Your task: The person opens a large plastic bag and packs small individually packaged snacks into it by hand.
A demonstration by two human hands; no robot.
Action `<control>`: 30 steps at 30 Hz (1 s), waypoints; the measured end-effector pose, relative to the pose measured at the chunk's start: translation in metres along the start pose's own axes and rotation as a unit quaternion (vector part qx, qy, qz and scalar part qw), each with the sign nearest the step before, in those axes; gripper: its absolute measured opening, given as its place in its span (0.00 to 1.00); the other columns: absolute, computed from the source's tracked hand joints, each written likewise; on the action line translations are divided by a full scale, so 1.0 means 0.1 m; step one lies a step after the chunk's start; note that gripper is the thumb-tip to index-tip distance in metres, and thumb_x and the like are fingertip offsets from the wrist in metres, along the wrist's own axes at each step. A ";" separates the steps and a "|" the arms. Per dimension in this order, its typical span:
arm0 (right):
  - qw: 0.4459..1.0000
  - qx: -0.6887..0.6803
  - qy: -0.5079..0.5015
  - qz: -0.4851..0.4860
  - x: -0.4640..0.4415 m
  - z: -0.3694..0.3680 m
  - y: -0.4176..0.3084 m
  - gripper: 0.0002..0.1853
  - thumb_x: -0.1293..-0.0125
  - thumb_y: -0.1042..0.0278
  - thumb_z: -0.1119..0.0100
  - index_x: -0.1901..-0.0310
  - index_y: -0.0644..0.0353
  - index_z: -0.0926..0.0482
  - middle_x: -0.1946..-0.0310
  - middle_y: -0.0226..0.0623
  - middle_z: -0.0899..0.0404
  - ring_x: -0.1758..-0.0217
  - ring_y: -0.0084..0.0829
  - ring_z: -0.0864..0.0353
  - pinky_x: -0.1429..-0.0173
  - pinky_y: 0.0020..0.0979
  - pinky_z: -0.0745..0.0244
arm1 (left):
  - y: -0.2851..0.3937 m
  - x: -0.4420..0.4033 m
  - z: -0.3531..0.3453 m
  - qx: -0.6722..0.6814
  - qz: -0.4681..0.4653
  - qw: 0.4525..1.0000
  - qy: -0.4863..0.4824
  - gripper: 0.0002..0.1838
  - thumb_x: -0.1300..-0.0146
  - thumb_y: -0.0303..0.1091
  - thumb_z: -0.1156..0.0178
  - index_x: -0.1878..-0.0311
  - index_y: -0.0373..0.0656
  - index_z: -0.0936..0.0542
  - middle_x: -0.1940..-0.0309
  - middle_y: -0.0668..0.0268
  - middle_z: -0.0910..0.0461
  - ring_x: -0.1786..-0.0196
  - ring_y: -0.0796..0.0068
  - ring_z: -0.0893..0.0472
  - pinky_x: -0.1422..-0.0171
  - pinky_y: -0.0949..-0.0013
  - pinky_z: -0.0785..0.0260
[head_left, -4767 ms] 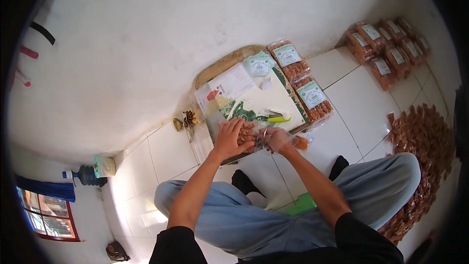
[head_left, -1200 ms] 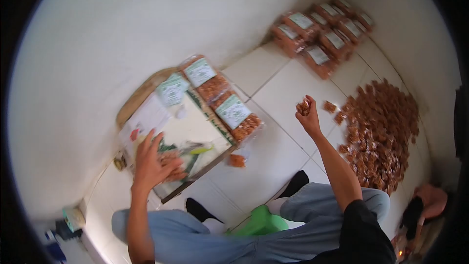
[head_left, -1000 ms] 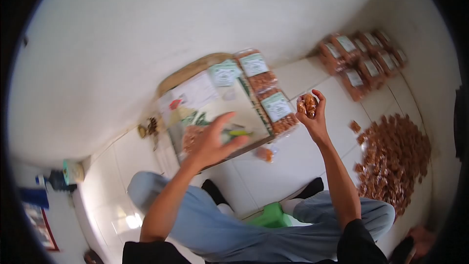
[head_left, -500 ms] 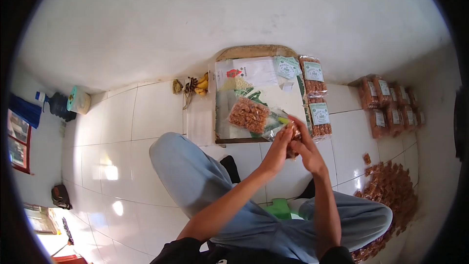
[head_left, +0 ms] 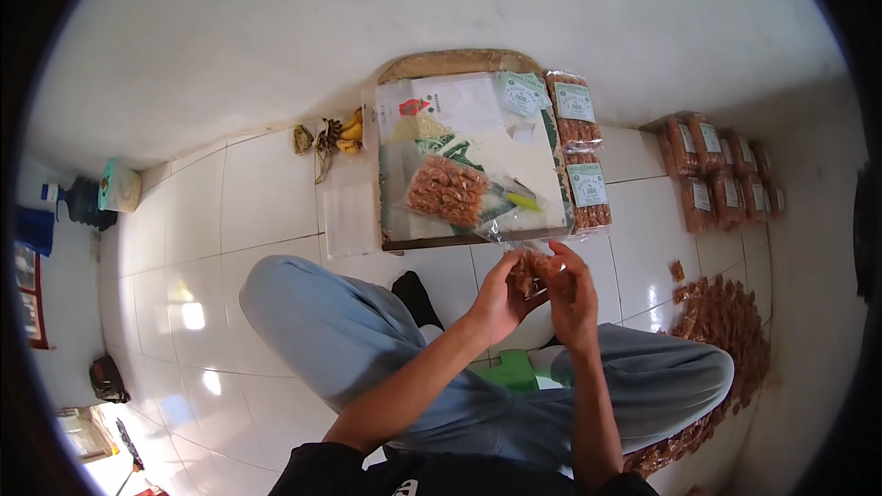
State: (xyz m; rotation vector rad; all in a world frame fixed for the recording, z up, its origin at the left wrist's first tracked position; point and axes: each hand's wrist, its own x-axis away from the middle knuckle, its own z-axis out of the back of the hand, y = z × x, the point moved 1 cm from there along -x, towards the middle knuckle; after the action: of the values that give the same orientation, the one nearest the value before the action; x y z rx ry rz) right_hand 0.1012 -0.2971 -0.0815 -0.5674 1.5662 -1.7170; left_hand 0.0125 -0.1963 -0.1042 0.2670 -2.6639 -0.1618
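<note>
Small brown snack packets (head_left: 530, 274) are cupped between my hands, just below the front edge of the low table (head_left: 432, 242). My left hand (head_left: 498, 298) is curled under them from the left. From the right, my right hand (head_left: 574, 298) closes on the same packets with bent fingers. A clear bag packed with brown pieces (head_left: 447, 190) lies flat on the table, its open plastic end stretching toward my hands. Beside that bag is a yellow-green tool (head_left: 523, 201), partly under plastic. Green-white labels (head_left: 522, 94) lie at the table's back right.
Two labelled packs (head_left: 588, 191) stand along the table's right side. More filled packs (head_left: 712, 170) are stacked by the right wall, above a large heap of small packets (head_left: 726, 331). Bananas (head_left: 350, 131) lie left of the table. A green stool (head_left: 513, 371) is between my legs.
Both hands have come together; my right hand has come back from near the heap with packets. Since half a second ago, the hands have shifted slightly down and opened around the packets.
</note>
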 end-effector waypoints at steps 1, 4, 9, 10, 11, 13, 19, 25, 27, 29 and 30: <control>1.000 0.000 0.002 -0.002 0.01 -0.03 -0.01 0.23 0.38 0.88 0.45 0.41 0.62 0.30 0.41 0.47 0.29 0.37 0.37 0.28 0.34 0.34 0.33 | 0.02 0.02 -0.06 -0.009 -0.007 1.000 0.009 0.16 0.29 0.49 0.51 0.55 0.47 0.22 0.57 0.66 0.19 0.49 0.69 0.22 0.36 0.58 0.35; 0.974 0.218 0.013 0.063 0.05 -0.06 -0.03 0.24 0.45 0.87 0.41 0.45 0.60 0.24 0.41 0.46 0.30 0.37 0.45 0.33 0.31 0.44 0.42 | 0.04 0.01 -0.01 -0.017 -0.035 0.999 -0.027 0.16 0.28 0.47 0.49 0.48 0.48 0.24 0.51 0.69 0.21 0.45 0.72 0.24 0.36 0.61 0.35; 0.970 0.231 -0.030 0.062 0.10 -0.04 -0.16 0.24 0.43 0.78 0.38 0.42 0.56 0.25 0.38 0.42 0.30 0.32 0.45 0.35 0.27 0.47 0.47 | 0.05 0.03 -0.05 -0.032 -0.096 0.995 -0.019 0.17 0.27 0.45 0.48 0.41 0.48 0.28 0.44 0.70 0.25 0.41 0.75 0.26 0.35 0.63 0.35; 0.971 0.233 -0.020 0.051 0.11 -0.02 -0.05 0.25 0.43 0.75 0.38 0.41 0.57 0.26 0.36 0.41 0.31 0.29 0.44 0.36 0.26 0.49 0.50 | 0.06 0.05 -0.09 -0.025 -0.095 0.995 -0.018 0.18 0.27 0.45 0.49 0.40 0.48 0.29 0.44 0.69 0.25 0.39 0.74 0.27 0.34 0.64 0.36; 0.971 0.235 -0.010 0.042 0.11 0.00 0.03 0.27 0.43 0.71 0.38 0.40 0.57 0.27 0.35 0.41 0.32 0.27 0.44 0.38 0.25 0.51 0.53 | 0.05 0.06 -0.11 -0.017 -0.095 0.995 -0.018 0.18 0.26 0.45 0.49 0.40 0.48 0.30 0.43 0.69 0.25 0.38 0.74 0.28 0.33 0.65 0.36; 0.976 0.214 -0.002 0.033 0.09 -0.02 0.01 0.29 0.45 0.70 0.37 0.38 0.57 0.28 0.34 0.41 0.32 0.28 0.44 0.38 0.24 0.52 0.54 | 0.00 0.05 -0.09 -0.025 -0.092 0.995 -0.028 0.19 0.26 0.45 0.50 0.38 0.48 0.32 0.43 0.69 0.26 0.37 0.74 0.29 0.32 0.65 0.37; 0.969 0.239 -0.048 0.052 0.16 0.02 -0.16 0.37 0.49 0.72 0.34 0.34 0.58 0.33 0.38 0.45 0.28 0.33 0.47 0.31 0.26 0.50 0.47 | -0.19 -0.07 0.09 -0.117 -0.080 0.990 0.000 0.23 0.26 0.52 0.53 0.35 0.50 0.34 0.42 0.71 0.27 0.38 0.76 0.29 0.34 0.64 0.35; 0.966 0.260 -0.008 -0.004 0.27 0.05 0.05 0.38 0.50 0.76 0.32 0.35 0.60 0.33 0.41 0.48 0.27 0.39 0.49 0.27 0.37 0.41 0.30 | -0.57 -0.05 0.14 -0.109 -0.017 0.987 0.113 0.28 0.29 0.59 0.52 0.36 0.49 0.33 0.44 0.71 0.27 0.41 0.79 0.27 0.40 0.63 0.30; 0.969 0.247 -0.006 -0.009 0.26 0.12 0.05 0.35 0.50 0.76 0.32 0.37 0.60 0.32 0.43 0.49 0.26 0.43 0.50 0.25 0.39 0.40 0.28 | -0.64 -0.08 0.18 -0.090 -0.006 0.985 0.146 0.29 0.30 0.60 0.51 0.37 0.48 0.32 0.45 0.71 0.26 0.42 0.79 0.26 0.41 0.65 0.28; 0.976 0.216 -0.031 0.005 0.28 0.20 0.08 0.30 0.48 0.72 0.32 0.41 0.59 0.29 0.45 0.47 0.25 0.42 0.51 0.25 0.40 0.43 0.28 | -0.73 -0.12 0.20 -0.100 0.007 0.985 0.142 0.29 0.30 0.60 0.51 0.38 0.47 0.32 0.45 0.71 0.25 0.43 0.78 0.25 0.42 0.66 0.28; 0.976 0.214 -0.028 0.004 0.28 0.23 0.07 0.30 0.48 0.72 0.32 0.41 0.59 0.29 0.45 0.47 0.25 0.42 0.51 0.25 0.40 0.43 0.28 | -0.75 -0.14 0.18 -0.107 0.018 0.985 0.136 0.30 0.30 0.61 0.50 0.38 0.46 0.31 0.46 0.70 0.25 0.43 0.78 0.24 0.43 0.67 0.27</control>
State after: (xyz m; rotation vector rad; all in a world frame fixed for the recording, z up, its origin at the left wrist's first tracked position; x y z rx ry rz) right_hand 0.1026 -0.3333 -0.0886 -0.3831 1.1083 -1.9387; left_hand 0.0290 -0.2656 -0.1379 0.1587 -2.3550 -0.3697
